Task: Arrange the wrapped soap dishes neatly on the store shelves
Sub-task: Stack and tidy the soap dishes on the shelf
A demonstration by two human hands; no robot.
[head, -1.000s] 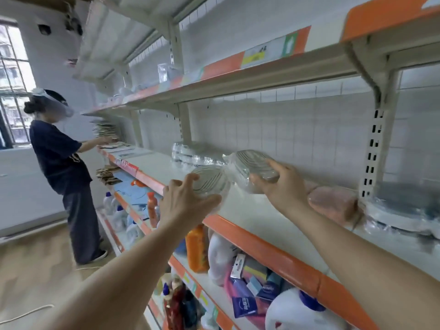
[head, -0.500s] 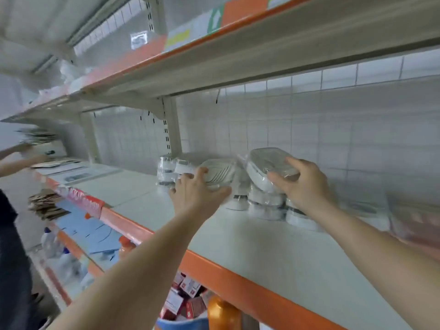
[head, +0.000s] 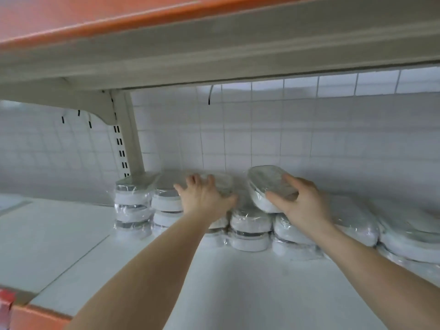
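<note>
At the far left of the row along the back edge of the white shelf (head: 71, 246), beside the slotted upright (head: 126, 144), a stack of wrapped soap dishes (head: 132, 206) stands three high. Just right of it is a second stack (head: 166, 206). The left hand (head: 204, 198) lies on a wrapped dish (head: 221, 184) at the top of the next stack, fingers spread over the film and thumb down its near side; whether it grips the dish or only presses on it cannot be told. To the right, a low stack of two dishes (head: 250, 232) sits between the arms. Above it, the right hand (head: 300, 201) holds a tilted wrapped dish (head: 264, 184), thumb across its front side and fingers over its top, its left end raised near the white wire-grid back wall (head: 262, 129). Further right, more wrapped dishes (head: 409, 234) lie in blurred piles towards the shelf's right end. The shelf's orange front edge (head: 35, 315) shows at the bottom left, and an upper shelf (head: 214, 44) hangs overhead.
</note>
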